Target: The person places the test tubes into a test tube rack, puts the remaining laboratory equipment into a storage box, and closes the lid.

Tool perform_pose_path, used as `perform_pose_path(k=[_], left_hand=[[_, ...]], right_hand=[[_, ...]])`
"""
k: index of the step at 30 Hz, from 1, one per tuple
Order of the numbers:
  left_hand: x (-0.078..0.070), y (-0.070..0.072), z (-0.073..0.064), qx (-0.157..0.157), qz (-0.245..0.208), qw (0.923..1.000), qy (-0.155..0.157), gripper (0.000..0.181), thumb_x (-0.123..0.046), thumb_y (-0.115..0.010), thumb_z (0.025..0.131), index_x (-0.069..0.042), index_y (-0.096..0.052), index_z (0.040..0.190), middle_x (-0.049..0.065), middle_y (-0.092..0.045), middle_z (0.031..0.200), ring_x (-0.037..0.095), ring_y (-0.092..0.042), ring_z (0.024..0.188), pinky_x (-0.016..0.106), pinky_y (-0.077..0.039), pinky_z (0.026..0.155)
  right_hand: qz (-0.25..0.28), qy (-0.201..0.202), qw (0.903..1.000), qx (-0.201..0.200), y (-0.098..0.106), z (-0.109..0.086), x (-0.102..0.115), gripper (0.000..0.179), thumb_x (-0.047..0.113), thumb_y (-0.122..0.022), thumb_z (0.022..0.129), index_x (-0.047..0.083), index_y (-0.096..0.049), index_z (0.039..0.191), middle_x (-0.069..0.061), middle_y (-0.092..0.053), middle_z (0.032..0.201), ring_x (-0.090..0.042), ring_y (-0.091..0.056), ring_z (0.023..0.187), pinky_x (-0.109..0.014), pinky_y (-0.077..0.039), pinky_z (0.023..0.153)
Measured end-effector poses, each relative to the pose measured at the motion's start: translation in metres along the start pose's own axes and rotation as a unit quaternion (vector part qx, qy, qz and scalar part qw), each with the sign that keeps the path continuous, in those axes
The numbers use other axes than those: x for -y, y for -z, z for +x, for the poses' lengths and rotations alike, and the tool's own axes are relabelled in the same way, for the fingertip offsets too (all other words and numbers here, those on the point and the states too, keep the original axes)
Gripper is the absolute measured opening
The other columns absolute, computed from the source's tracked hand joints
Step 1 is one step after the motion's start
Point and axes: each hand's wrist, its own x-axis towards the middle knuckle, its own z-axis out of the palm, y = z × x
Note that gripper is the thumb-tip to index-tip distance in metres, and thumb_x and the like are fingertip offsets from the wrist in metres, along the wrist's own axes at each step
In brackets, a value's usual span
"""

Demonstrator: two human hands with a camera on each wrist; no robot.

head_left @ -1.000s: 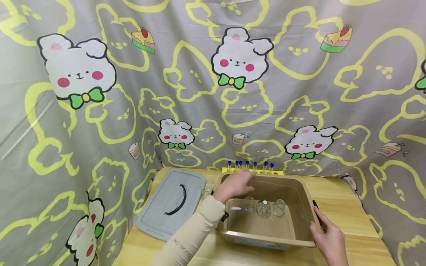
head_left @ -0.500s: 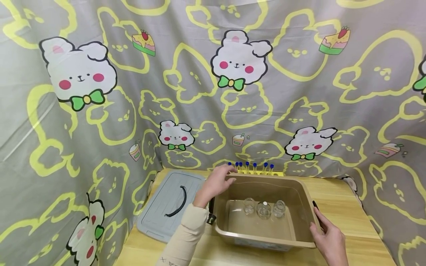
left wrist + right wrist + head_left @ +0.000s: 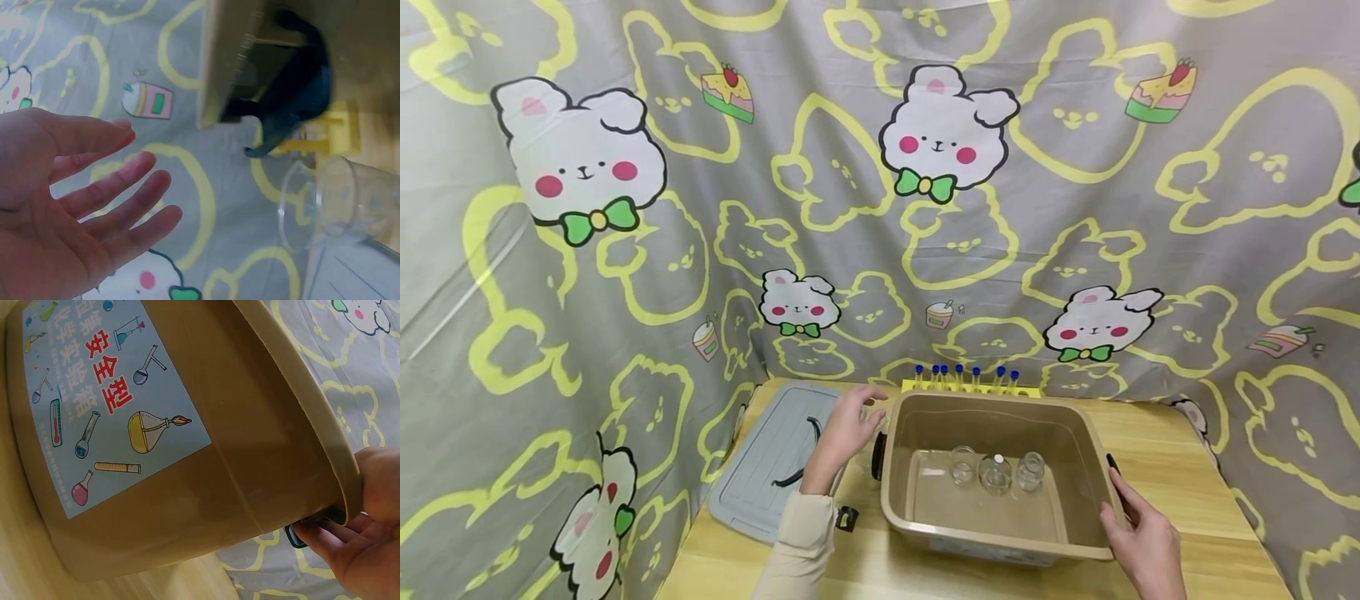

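A brown plastic storage box (image 3: 985,537) stands on the wooden table, with three small clear glass vessels inside, among them a round flask (image 3: 995,475) with a white stopper. My right hand (image 3: 1144,533) grips the box's right end, thumb over the rim and fingers by the black handle (image 3: 295,536). My left hand (image 3: 848,429) is in the air left of the box, fingers loosely bent and holding nothing. In the left wrist view, clear glass beakers (image 3: 350,200) stand between the box's black handle (image 3: 300,87) and the grey lid.
The grey lid (image 3: 767,467) with a black handle lies left of the box. Behind the box is a yellow rack (image 3: 1030,391) of several blue-capped test tubes (image 3: 976,379). A patterned curtain (image 3: 850,225) closes off the back and sides.
My left hand has moved left, from over the box's back left corner to beside its left end. The box's left end has shifted slightly. My right hand keeps its grip.
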Motion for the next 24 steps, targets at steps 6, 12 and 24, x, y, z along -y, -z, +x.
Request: perform_pose_path(k=[6,12,24], left_hand=[[0.011,-0.003,-0.011,-0.011,-0.009,0.9996,0.025,0.019,-0.003,-0.074,0.092,-0.003,-0.072,0.111,0.014,-0.069,0.112,0.036,-0.066,0.103,0.048,-0.057,0.084],[0.026,-0.01,-0.024,-0.036,0.005,0.999,0.025,0.021,0.003,-0.08,0.084,-0.003,-0.073,0.103,0.014,-0.068,0.106,0.033,-0.068,0.095,0.045,-0.059,0.079],[0.051,-0.02,-0.05,-0.028,-0.022,0.9984,0.044,0.03,0.008,-0.083,0.078,0.0,-0.073,0.105,0.017,-0.067,0.109,0.037,-0.069,0.095,0.049,-0.06,0.08]], right_hand=[[-0.003,0.003,1.0,0.002,0.001,0.001,0.0,0.048,0.004,-0.068,0.089,-0.003,-0.062,0.136,-0.032,-0.064,0.119,0.038,-0.032,0.08,0.001,-0.04,0.061],[-0.004,-0.011,0.9999,0.008,0.001,0.001,0.0,0.048,0.006,-0.068,0.09,-0.002,-0.062,0.137,-0.033,-0.064,0.117,0.036,-0.033,0.079,0.0,-0.04,0.061],[-0.008,-0.03,0.9994,0.014,0.001,0.002,0.003,0.049,0.007,-0.069,0.09,-0.001,-0.062,0.138,-0.03,-0.064,0.122,0.035,-0.035,0.077,0.0,-0.04,0.061]])
